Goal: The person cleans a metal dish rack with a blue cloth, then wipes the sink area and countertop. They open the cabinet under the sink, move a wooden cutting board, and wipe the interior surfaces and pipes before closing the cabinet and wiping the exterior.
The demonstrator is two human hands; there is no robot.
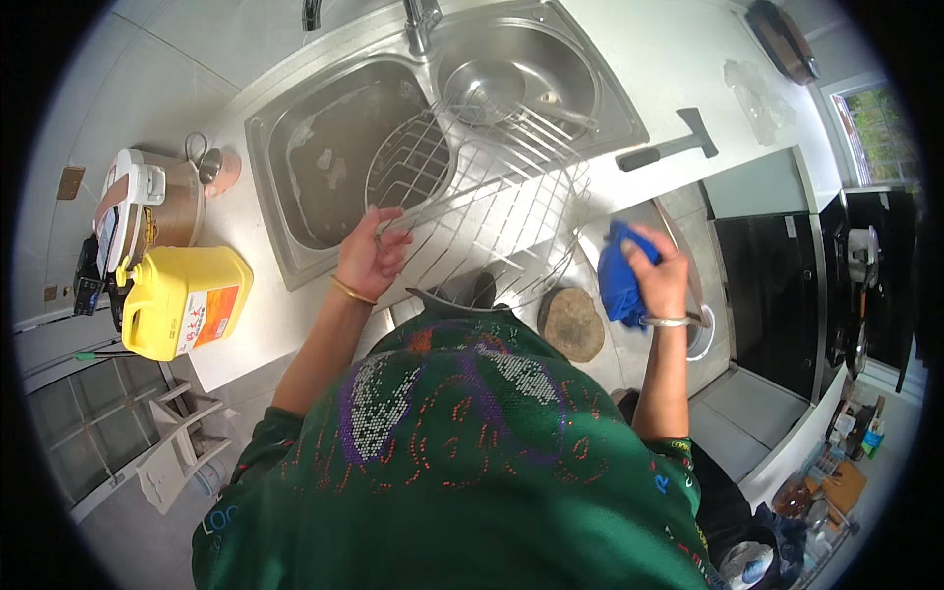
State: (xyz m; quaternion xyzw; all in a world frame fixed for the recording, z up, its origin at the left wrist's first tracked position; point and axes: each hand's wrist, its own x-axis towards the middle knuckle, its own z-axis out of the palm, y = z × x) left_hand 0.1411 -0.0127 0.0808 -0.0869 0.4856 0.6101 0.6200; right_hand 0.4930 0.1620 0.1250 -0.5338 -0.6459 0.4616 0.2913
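My left hand [372, 254] grips the near left edge of a metal wire rack [509, 199]. The rack is tilted in front of me, partly over the counter's front edge and partly over the sink. Bunched in my right hand [661, 269] is a blue cloth [618, 279], held just right of the rack and apart from it. Behind the rack is a double-bowl stainless steel sink [259, 158]. Murky water stands in its left bowl. A round metal vessel [483, 77] sits in the right bowl, partly hidden by the rack's wires.
A small hatchet [675, 146] lies on the counter right of the sink. Left stand a yellow jug [166, 276], a rice cooker [177, 203] and a metal cup [214, 166]. The faucet [418, 33] rises behind the sink. A round wooden block [574, 324] is below, near my body.
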